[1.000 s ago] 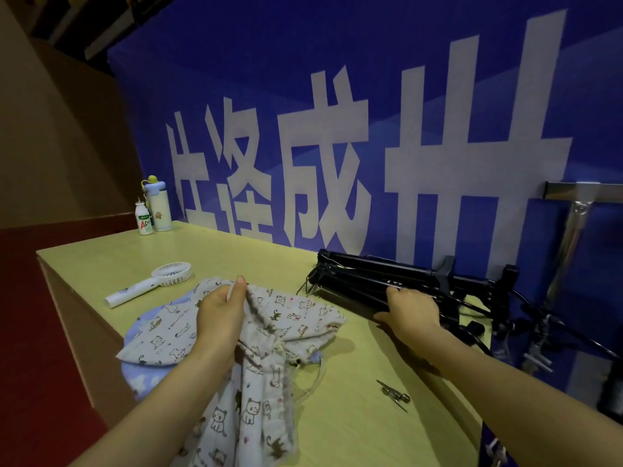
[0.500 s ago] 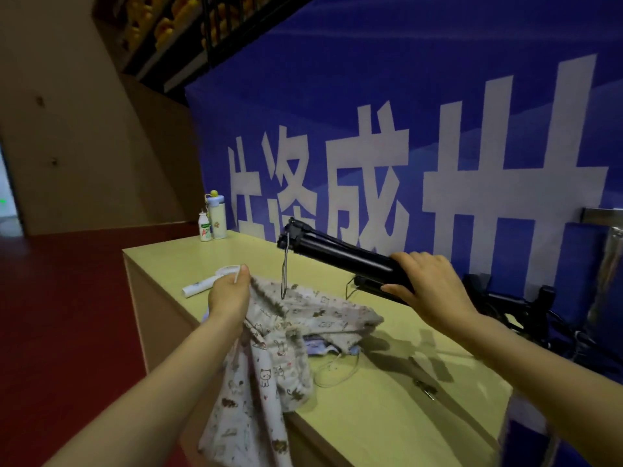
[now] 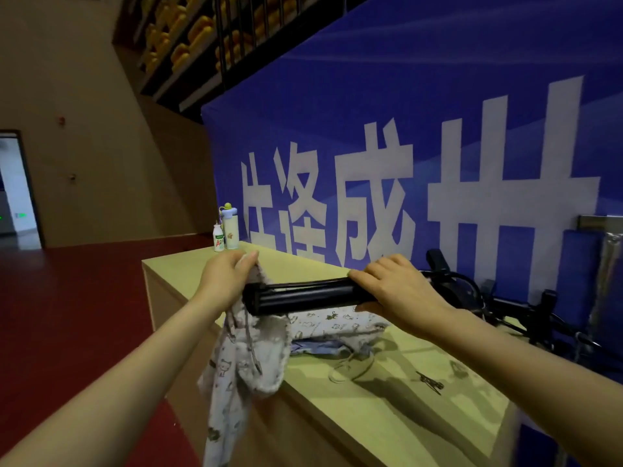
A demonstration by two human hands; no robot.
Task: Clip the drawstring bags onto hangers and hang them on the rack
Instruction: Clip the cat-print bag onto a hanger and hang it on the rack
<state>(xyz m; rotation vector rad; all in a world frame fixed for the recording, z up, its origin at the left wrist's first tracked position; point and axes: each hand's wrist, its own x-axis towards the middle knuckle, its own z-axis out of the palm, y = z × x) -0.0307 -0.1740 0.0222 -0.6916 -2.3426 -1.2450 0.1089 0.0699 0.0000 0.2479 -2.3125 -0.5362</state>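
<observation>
Head view, down over two bare forearms. Shows the left hand (image 3: 229,281) raised, thumb and fingers pinching the top edge of a cat-print drawstring bag (image 3: 242,358), with cloth and cords hanging straight down from the pinch and past the near edge of the table (image 3: 354,419). Shows the right hand (image 3: 401,291) curled over a black hanger (image 3: 303,296), fingers on top and thumb underneath, with the bar held roughly level and reaching from that hand toward the left one. Places the bar's free end just under the left hand's fingers, against the held cloth (actual contact hard to judge through the blur). Leaves a second printed bag (image 3: 337,323) lying flat on the table below the right hand, with a blue bag (image 3: 320,348) under it and a loop of cord (image 3: 350,369) trailing out. Sets a small metal clip (image 3: 429,382) on the table beneath the right forearm. Piles more black hangers (image 3: 505,305) beyond the right wrist, against the blue banner (image 3: 438,129). Stands two bottles (image 3: 226,230) on the table's far corner, just above the left hand.
</observation>
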